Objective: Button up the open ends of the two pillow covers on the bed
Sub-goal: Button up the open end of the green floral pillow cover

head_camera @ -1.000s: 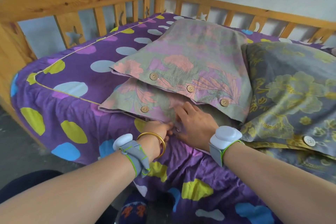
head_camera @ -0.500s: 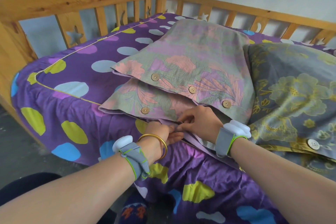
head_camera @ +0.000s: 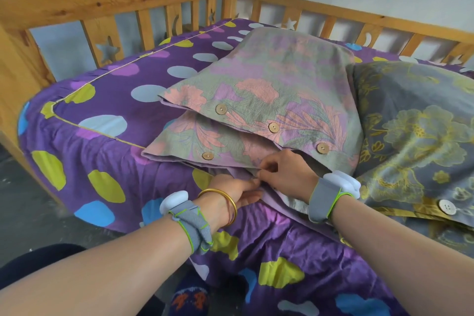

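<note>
A pillow in a green, pink and lilac floral cover (head_camera: 277, 90) lies mid-bed, its open end facing me. Several round wooden buttons (head_camera: 273, 127) sit along the flaps. My left hand (head_camera: 236, 191) pinches the lower edge of the cover's open end from below. My right hand (head_camera: 287, 173) pinches the same edge from above, fingertips meeting the left hand's. What lies between the fingers is hidden. A second pillow in a grey cover with yellow flowers (head_camera: 420, 136) lies to the right, a white button (head_camera: 447, 207) at its near edge.
The bed wears a purple sheet with coloured spots (head_camera: 107, 136). A wooden slatted rail (head_camera: 110, 5) runs along the left and back sides. The dark floor (head_camera: 23, 202) shows at the lower left, beside the near corner of the mattress.
My right hand has drawn back from inside the cover's opening and curled into a pinch on the lower edge. The left hand has stayed at that edge.
</note>
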`<action>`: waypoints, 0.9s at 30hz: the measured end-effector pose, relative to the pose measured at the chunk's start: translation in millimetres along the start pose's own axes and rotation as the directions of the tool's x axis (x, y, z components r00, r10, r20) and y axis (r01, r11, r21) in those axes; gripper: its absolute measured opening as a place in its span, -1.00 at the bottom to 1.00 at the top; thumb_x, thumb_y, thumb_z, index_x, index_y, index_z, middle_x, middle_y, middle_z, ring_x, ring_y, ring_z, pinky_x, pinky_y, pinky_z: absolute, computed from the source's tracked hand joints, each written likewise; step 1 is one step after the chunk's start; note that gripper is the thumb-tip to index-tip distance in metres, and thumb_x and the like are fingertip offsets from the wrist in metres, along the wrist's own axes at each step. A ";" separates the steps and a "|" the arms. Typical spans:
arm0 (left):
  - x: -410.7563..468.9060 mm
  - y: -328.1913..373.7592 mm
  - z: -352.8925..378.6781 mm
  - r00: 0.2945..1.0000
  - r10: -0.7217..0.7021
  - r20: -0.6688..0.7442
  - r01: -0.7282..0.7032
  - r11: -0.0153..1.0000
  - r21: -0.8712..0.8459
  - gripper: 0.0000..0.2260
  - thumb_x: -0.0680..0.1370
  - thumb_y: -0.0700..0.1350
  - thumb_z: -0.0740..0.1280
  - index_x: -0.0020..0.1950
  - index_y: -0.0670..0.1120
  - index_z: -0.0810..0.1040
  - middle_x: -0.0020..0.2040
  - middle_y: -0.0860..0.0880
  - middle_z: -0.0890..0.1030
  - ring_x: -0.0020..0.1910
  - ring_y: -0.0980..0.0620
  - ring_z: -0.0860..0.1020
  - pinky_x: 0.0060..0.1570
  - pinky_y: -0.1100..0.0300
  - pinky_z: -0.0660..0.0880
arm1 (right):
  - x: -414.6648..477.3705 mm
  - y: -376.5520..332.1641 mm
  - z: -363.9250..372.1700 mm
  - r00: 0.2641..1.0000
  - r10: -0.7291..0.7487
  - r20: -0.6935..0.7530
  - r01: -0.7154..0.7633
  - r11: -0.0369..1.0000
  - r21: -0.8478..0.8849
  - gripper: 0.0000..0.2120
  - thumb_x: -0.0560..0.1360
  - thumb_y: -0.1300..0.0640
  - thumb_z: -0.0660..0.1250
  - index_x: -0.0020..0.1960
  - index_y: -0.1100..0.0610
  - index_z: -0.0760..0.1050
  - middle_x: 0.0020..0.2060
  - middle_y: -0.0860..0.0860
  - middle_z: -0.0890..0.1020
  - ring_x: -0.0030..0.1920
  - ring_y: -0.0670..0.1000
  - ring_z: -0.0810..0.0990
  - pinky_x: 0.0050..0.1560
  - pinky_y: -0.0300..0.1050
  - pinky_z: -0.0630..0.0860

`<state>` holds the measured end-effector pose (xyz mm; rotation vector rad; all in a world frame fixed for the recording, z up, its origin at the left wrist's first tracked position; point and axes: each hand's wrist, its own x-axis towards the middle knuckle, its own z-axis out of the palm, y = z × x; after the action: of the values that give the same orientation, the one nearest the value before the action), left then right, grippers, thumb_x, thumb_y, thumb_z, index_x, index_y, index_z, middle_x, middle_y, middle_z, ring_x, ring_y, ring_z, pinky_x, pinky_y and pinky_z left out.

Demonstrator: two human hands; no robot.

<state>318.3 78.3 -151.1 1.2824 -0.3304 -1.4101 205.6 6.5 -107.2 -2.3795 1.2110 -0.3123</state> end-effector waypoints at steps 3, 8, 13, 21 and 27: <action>1.0 -1.2 -1.5 0.999 0.033 -0.025 -0.032 0.999 0.035 -0.88 0.49 -0.39 0.32 -0.22 -0.25 0.50 -0.59 -0.02 0.58 -0.62 0.11 0.56 -0.53 0.31 0.55 | -3.2 1.2 3.3 0.995 -0.080 -0.060 0.076 0.995 -0.067 -0.92 0.45 0.11 0.36 -0.15 0.09 0.61 -0.29 -0.07 0.55 -0.24 -0.03 0.50 -0.15 -0.18 0.42; -0.9 0.7 -0.2 0.999 0.041 -0.022 -0.040 0.999 0.033 -0.89 0.49 -0.38 0.32 -0.23 -0.25 0.49 -0.59 -0.04 0.58 -0.62 0.09 0.57 -0.53 0.29 0.56 | -3.6 2.5 0.0 0.992 -0.123 -0.018 0.120 0.986 -0.115 -0.90 0.44 0.07 0.35 -0.14 0.06 0.62 -0.30 -0.07 0.59 -0.20 0.02 0.57 -0.09 -0.07 0.53; -2.6 0.9 -1.0 0.998 0.051 -0.048 -0.046 0.994 0.102 -0.89 0.50 -0.31 0.34 -0.20 -0.16 0.49 -0.58 -0.01 0.58 -0.63 0.10 0.55 -0.64 0.30 0.48 | -2.5 1.1 -3.8 0.994 -0.113 0.010 0.114 0.993 -0.042 -0.89 0.44 0.10 0.38 -0.15 0.09 0.66 -0.34 -0.07 0.61 -0.27 -0.07 0.59 -0.11 -0.19 0.52; -1.3 1.6 0.0 0.996 0.064 -0.060 -0.058 0.993 0.101 -0.87 0.51 -0.32 0.33 -0.22 -0.16 0.48 -0.61 0.00 0.56 -0.64 0.12 0.55 -0.64 0.31 0.48 | 0.5 -0.7 -4.6 0.997 0.070 0.025 -0.074 0.972 0.222 -0.92 0.42 0.14 0.42 -0.22 0.12 0.67 -0.48 -0.03 0.58 -0.48 -0.13 0.49 -0.34 -0.30 0.42; 1.4 0.2 0.5 0.993 0.080 -0.083 -0.070 0.990 0.120 -0.81 0.53 -0.36 0.27 -0.23 -0.12 0.48 -0.63 0.03 0.55 -0.65 0.17 0.54 -0.64 0.35 0.46 | 3.9 -2.7 -3.1 0.979 0.176 0.104 -0.202 0.914 0.351 -0.69 0.50 0.02 0.37 -0.22 0.27 0.65 -0.42 0.06 0.64 -0.52 -0.09 0.51 -0.41 -0.30 0.49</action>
<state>318.4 76.9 -151.4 1.4085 -0.4021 -1.2821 208.6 3.9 -103.2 -1.9286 1.2217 -0.3507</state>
